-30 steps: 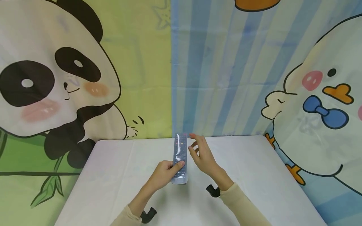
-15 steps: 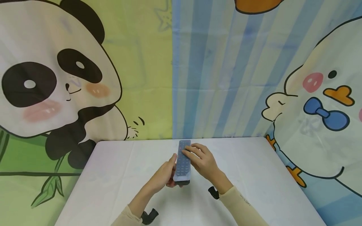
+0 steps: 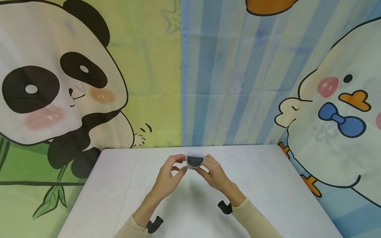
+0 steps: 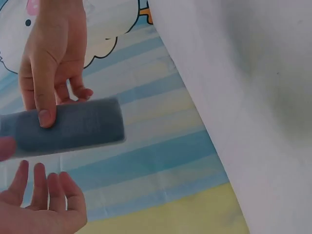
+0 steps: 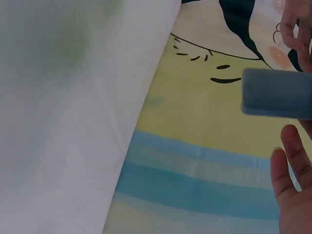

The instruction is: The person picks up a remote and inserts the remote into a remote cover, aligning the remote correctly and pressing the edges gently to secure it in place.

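Note:
A remote control [image 3: 195, 161] in a translucent cover is held up above the table, with its dark end facing the head camera. My right hand [image 3: 216, 174] grips it from the right side; in the left wrist view, the thumb of that right hand [image 4: 51, 58] presses on the plain grey face of the remote [image 4: 87, 124]. To the left, my left hand [image 3: 168, 175] is close beside the remote. Its fingers [image 4: 40, 185] are spread loosely below it in the left wrist view, with its thumb tip overlapping the remote's edge.
A white-covered table [image 3: 125, 198] lies under both hands. Behind it hangs a cartoon backdrop [image 3: 232, 82] with a panda on the left and a white duck on the right. Black wrist mounts [image 3: 225, 207] stick out below the sleeves.
The remote has tilted from buttons facing up to end-on toward the head camera. The left hand has gone from holding it to loose fingers beside it, while the right hand has taken hold.

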The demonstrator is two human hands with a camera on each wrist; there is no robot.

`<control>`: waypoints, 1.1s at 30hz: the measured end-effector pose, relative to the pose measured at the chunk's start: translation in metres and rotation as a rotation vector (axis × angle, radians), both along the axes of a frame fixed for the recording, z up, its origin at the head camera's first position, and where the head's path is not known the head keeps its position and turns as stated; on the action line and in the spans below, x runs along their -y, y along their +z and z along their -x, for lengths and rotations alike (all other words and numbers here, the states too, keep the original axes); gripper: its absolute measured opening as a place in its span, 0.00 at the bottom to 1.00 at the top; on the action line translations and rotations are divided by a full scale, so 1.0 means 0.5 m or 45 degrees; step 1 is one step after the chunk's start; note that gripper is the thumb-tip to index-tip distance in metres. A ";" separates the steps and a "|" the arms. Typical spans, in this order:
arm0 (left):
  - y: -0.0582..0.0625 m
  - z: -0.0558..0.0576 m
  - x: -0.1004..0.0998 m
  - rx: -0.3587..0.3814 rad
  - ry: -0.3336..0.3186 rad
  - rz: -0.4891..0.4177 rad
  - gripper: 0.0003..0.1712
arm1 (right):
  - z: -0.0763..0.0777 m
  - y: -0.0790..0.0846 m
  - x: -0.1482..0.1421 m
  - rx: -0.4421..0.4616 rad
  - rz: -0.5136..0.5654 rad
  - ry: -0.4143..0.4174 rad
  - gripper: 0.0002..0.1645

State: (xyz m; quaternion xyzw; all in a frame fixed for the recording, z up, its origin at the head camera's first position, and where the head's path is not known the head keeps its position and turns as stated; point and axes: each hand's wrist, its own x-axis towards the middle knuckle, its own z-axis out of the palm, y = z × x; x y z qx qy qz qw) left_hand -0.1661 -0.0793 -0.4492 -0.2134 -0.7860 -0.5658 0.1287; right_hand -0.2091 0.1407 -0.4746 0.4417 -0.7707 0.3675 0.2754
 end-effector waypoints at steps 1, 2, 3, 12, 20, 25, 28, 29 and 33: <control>0.001 0.001 0.001 -0.045 -0.014 0.020 0.22 | -0.004 0.001 0.001 0.066 0.008 0.025 0.22; 0.002 0.001 0.001 -0.075 -0.029 0.036 0.24 | -0.007 0.002 0.003 0.130 0.012 0.056 0.21; 0.003 0.002 0.002 -0.091 -0.048 0.046 0.25 | -0.011 0.003 0.004 0.194 0.014 0.083 0.19; 0.012 0.005 0.006 0.005 -0.155 0.033 0.20 | -0.039 0.017 0.016 0.656 0.001 0.194 0.09; 0.006 0.006 0.009 0.087 -0.172 0.024 0.18 | -0.079 0.074 0.028 0.778 -0.022 0.301 0.06; -0.004 0.006 0.014 0.118 -0.186 0.002 0.17 | -0.082 0.073 0.030 0.759 -0.031 0.310 0.08; -0.009 0.007 0.017 0.123 -0.187 -0.005 0.17 | -0.084 0.079 0.028 0.754 -0.067 0.256 0.10; -0.010 0.006 0.018 0.125 -0.186 -0.005 0.17 | -0.084 0.081 0.025 0.744 -0.060 0.235 0.12; -0.021 0.005 0.020 0.152 -0.151 0.013 0.18 | -0.084 0.095 0.016 0.638 0.101 0.126 0.16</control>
